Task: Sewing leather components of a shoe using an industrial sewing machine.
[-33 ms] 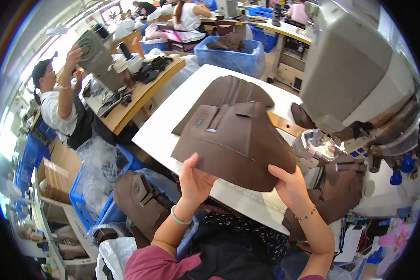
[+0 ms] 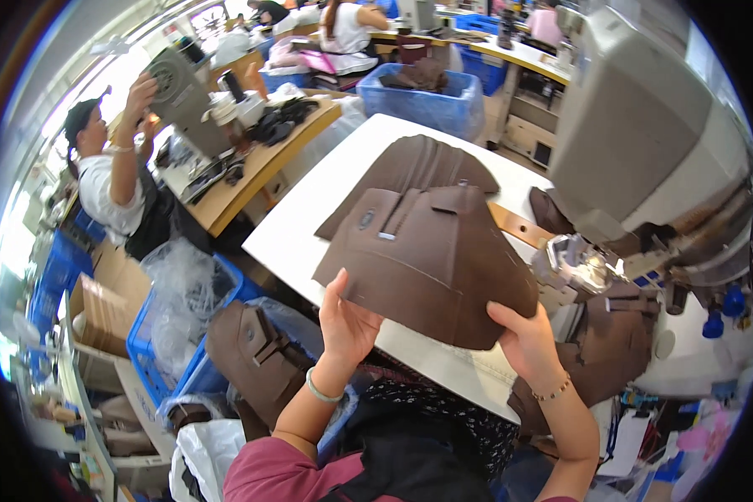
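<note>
A dark brown leather-like bag panel (image 2: 443, 259) with a slot, a flap and a small oval badge is held up, tilted, over the white sewing table. My left hand (image 2: 348, 328) supports its near left edge, thumb up along the front and fingers behind. The near right corner is pinched by my right hand (image 2: 523, 339), thumb on top and fingers hidden underneath. Beyond it, a second brown panel (image 2: 410, 167) with a raised central strip lies on the table, partly covered. The sewing machine's metal presser area (image 2: 579, 264) is just right of the held panel.
The grey sewing machine head (image 2: 636, 125) looms at the right. More brown pieces (image 2: 607, 339) hang below it. On the left are a brown panel (image 2: 259, 356) and a blue crate (image 2: 146, 335) with plastic wrap. Another worker (image 2: 113, 180) stands at a machine; a blue bin (image 2: 427, 105) is behind the table.
</note>
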Demonstrator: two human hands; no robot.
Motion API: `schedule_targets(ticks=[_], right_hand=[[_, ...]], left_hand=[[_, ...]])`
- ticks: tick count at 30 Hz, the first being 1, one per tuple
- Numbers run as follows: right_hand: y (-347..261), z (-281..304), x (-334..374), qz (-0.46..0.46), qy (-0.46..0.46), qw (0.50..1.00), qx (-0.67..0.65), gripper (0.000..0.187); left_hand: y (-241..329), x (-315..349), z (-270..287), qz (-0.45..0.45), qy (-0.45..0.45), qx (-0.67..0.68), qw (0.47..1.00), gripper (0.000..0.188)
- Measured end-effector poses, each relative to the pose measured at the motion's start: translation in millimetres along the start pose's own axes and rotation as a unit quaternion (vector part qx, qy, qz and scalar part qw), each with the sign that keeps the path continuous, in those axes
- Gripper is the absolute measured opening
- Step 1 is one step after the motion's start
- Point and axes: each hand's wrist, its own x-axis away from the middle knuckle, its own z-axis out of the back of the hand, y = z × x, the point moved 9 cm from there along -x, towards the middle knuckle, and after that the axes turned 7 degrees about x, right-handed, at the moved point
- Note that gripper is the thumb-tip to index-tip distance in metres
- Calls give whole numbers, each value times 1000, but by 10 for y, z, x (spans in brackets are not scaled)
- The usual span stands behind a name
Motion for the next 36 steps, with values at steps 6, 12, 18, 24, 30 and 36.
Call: schedule_targets(ticks=[6, 12, 18, 24, 30, 36], right_hand=[[53, -417, 460, 86, -175, 932, 307, 64], [-144, -37, 614, 97, -98, 866, 481, 51], [-608, 55, 904, 153, -56, 815, 556, 27], [-1036, 594, 1298, 189, 145, 780, 579, 20], [-1480, 1103, 1542, 263, 405, 558, 675, 17], [-1600, 1299, 1364, 248, 458, 459, 720, 26]], left_hand=[[1015, 435, 733, -223, 196, -107, 949, 38], [2184, 1250, 966, -270, 217, -192, 918, 38], [2921, 2198, 2663, -261, 418, -484, 723, 38], [2656, 1908, 1799, -383, 498, -777, 28, 30], [1555, -130, 127, -441, 106, -795, 404, 13], [-276, -1475, -726, -349, -206, -816, 411, 21]])
